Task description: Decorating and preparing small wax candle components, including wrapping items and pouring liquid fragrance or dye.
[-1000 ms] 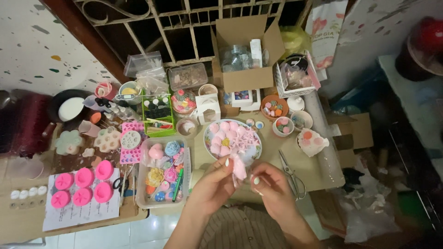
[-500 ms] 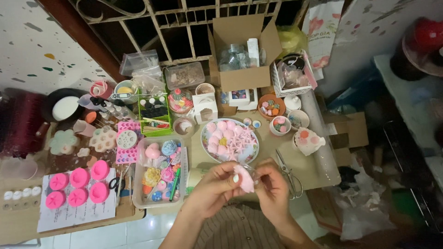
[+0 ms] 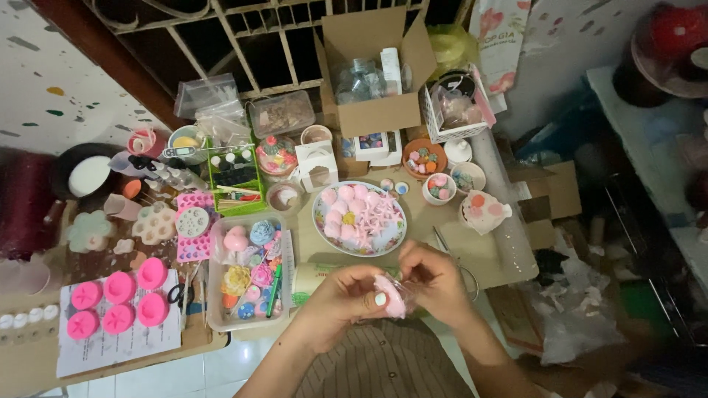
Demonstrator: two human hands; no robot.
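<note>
Drifted down and slightly right since half a second ago, both hands, away from the plate and closer to the lap, pink piece carried along. Left hand (image 3: 346, 298) curled, thumb and fingers pinching the small pink soap piece (image 3: 389, 304) inside a bit of clear wrap; right hand (image 3: 435, 284) closed over the far side, fingers pinching the same wrap. Held in the air just off the near edge of the bench (image 3: 472, 258), above the striped lap. Could slip out here, by the look of it: slick wrap, small soft piece, nothing beneath but lap and tiled floor; too hard a squeeze might dent it. Just beyond the hands, a patterned plate (image 3: 321, 221) heaped with pink pieces. Left of that, a clear tray (image 3: 215, 320) of coloured flowers. Further left, pink moulds (image 3: 118, 298) on a sheet of paper. Scissors (image 3: 453, 258) just beside the right hand, partly hidden. At the back, an open cardboard box (image 3: 376, 114) and white basket (image 3: 442, 133), well apart from the hands.
</note>
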